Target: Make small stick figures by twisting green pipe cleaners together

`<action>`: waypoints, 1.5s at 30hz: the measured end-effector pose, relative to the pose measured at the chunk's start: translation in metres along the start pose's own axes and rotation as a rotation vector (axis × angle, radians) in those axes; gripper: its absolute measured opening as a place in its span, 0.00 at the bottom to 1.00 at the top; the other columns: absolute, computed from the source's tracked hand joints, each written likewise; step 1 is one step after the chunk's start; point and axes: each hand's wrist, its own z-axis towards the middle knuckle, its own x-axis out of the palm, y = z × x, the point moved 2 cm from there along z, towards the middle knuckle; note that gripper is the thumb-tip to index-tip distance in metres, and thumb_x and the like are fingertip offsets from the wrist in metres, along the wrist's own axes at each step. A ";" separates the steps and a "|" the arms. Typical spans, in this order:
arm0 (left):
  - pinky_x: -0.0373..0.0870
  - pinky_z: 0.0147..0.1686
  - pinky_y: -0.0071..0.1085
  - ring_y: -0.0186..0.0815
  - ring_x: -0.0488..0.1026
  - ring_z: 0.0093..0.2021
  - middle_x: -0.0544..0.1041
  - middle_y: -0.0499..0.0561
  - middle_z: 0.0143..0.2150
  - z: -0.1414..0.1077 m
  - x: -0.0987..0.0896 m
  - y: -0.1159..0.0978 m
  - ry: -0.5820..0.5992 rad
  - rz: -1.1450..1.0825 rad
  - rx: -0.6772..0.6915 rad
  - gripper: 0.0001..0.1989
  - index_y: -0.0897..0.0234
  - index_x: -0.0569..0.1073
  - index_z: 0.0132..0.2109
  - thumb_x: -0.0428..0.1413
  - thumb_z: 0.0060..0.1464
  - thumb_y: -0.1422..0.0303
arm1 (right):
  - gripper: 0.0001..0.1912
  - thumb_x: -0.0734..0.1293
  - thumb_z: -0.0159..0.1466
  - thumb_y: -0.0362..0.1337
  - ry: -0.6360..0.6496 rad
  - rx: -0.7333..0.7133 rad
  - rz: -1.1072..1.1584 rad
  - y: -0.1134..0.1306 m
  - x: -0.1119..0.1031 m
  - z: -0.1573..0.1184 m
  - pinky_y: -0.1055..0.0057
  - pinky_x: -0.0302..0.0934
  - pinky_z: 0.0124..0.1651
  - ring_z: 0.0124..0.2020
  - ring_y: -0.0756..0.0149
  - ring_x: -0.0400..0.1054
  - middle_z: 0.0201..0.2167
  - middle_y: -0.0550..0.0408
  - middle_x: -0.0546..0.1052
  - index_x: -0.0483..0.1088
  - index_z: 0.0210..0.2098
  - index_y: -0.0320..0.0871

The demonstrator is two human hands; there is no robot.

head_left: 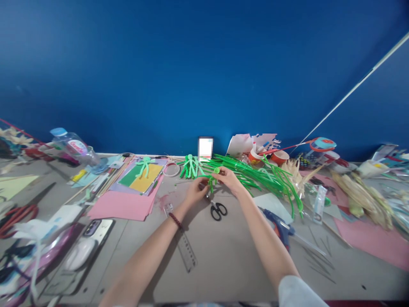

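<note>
Both of my hands meet over the middle of the table around a small bent green pipe-cleaner piece point(211, 184). My left hand point(195, 192) grips its lower left side with curled fingers. From the right, my right hand point(228, 179) pinches its curled top. Just below my hands lie black-handled scissors point(218, 211), their blades partly hidden by my left hand. Behind them, green pipe-cleaner figures point(191, 166) stand or lean near the wall. A pile of loose green pipe cleaners point(255, 172) spreads to the right.
A clear ruler point(187, 251) lies beside my left forearm. Pink paper point(123, 205) and another green figure point(145, 165) on coloured sheets are at left, with a phone point(104, 226) nearer. A blue glue gun point(277, 224) lies right of my right forearm. The blue wall point(204, 76) closes the back.
</note>
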 end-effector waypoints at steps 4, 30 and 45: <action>0.67 0.33 0.34 0.37 0.71 0.34 0.75 0.53 0.34 -0.004 0.001 -0.002 0.024 0.176 0.102 0.07 0.61 0.74 0.37 0.58 0.48 0.71 | 0.21 0.73 0.46 0.50 0.008 0.037 0.041 0.002 -0.002 -0.001 0.74 0.50 0.20 0.17 0.75 0.56 0.17 0.64 0.64 0.63 0.27 0.43; 0.67 0.36 0.36 0.37 0.71 0.35 0.76 0.53 0.34 -0.003 0.002 -0.016 -0.019 0.023 0.096 0.05 0.59 0.76 0.37 0.56 0.53 0.66 | 0.11 0.71 0.51 0.37 0.292 -0.001 -0.101 0.007 -0.015 -0.007 0.71 0.64 0.30 0.27 0.70 0.68 0.29 0.57 0.74 0.71 0.33 0.42; 0.62 0.35 0.30 0.33 0.70 0.32 0.76 0.49 0.29 -0.001 0.002 -0.017 -0.129 -0.635 -0.359 0.10 0.62 0.78 0.30 0.66 0.37 0.65 | 0.10 0.70 0.51 0.40 0.220 0.051 -0.172 -0.001 -0.010 -0.001 0.73 0.65 0.29 0.27 0.66 0.71 0.23 0.55 0.75 0.73 0.29 0.39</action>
